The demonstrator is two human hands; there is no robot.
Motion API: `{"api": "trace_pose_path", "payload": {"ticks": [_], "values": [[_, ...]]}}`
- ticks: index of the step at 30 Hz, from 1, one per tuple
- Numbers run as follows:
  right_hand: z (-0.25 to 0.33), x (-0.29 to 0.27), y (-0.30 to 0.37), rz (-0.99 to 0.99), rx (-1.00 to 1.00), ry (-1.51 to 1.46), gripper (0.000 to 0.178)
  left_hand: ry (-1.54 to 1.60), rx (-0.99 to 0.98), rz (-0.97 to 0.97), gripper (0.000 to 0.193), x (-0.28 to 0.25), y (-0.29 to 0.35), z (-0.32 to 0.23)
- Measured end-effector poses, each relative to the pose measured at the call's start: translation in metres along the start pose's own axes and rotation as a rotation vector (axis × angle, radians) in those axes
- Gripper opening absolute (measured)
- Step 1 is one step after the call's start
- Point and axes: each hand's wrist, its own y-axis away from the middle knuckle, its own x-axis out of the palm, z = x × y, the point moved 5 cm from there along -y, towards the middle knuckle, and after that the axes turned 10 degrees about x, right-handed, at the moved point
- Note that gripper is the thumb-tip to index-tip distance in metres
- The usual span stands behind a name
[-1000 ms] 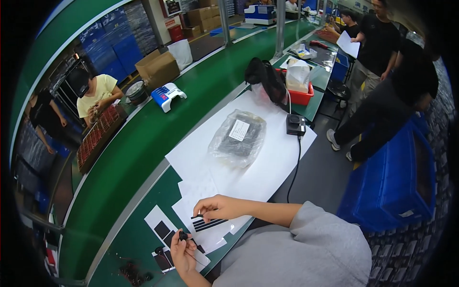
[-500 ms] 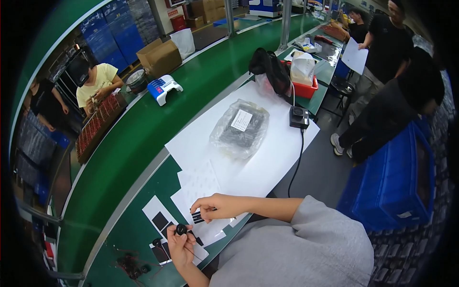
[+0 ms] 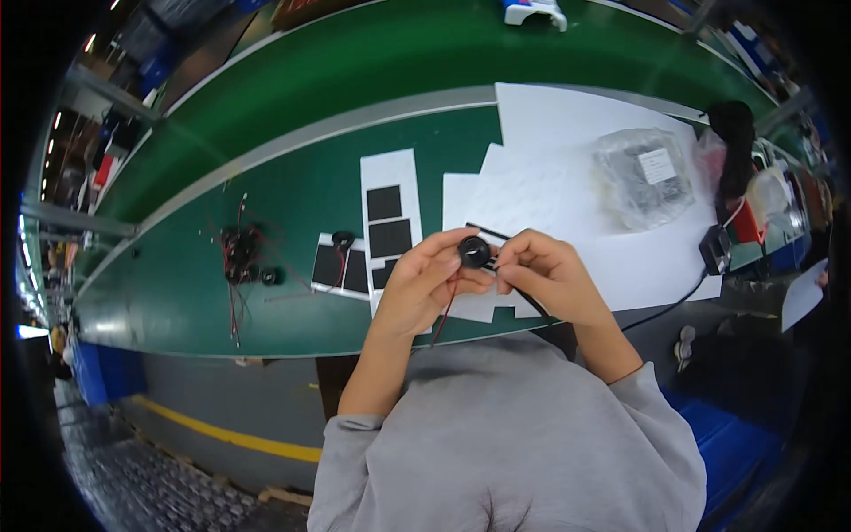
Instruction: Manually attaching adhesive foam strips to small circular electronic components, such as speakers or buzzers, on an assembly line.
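Observation:
My left hand (image 3: 424,279) pinches a small round black speaker-like part (image 3: 474,253) with a thin red wire trailing down from it. Close against its right side, my right hand (image 3: 545,273) has thumb and forefinger pressed together; whatever lies between those fingertips is too small to make out. Black strips (image 3: 483,230) show on the white paper behind and below my fingers. Left of my hands is a white sheet (image 3: 390,168) bearing black square pads (image 3: 385,203). A similar round wired part (image 3: 342,239) rests on the neighbouring padded sheet.
A tangle of black round parts with red wires (image 3: 239,253) lies on the green table at left. To the right, a clear plastic bag (image 3: 643,177) with dark contents sits on white paper. A black boxy device (image 3: 714,248) with a cable stands beyond. A green conveyor belt (image 3: 355,71) runs behind.
My view has swung down and to the right-hand scene has shifted outward. My right hand has come off the paper strips and met my left hand at the round part.

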Motion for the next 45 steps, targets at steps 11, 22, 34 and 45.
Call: {"api": "trace_pose_path", "payload": {"ticks": [11, 22, 34, 45], "values": [[0.0, 0.007, 0.003, -0.095, -0.042, -0.115, 0.007, -0.401, 0.211, -0.131, 0.028, 0.008, 0.007, 0.004], [-0.002, 0.007, 0.003, -0.118, -0.03, -0.104, 0.008, -0.388, 0.34, -0.169, 0.024, 0.014, 0.012, 0.002], [-0.006, 0.005, -0.003, -0.129, -0.023, 0.001, 0.008, -0.525, 0.433, -0.217, 0.025, 0.012, 0.016, 0.005], [-0.01, 0.003, -0.006, -0.196, -0.086, 0.097, 0.007, -0.542, 0.445, -0.273, 0.026, 0.008, 0.015, 0.008]]}}
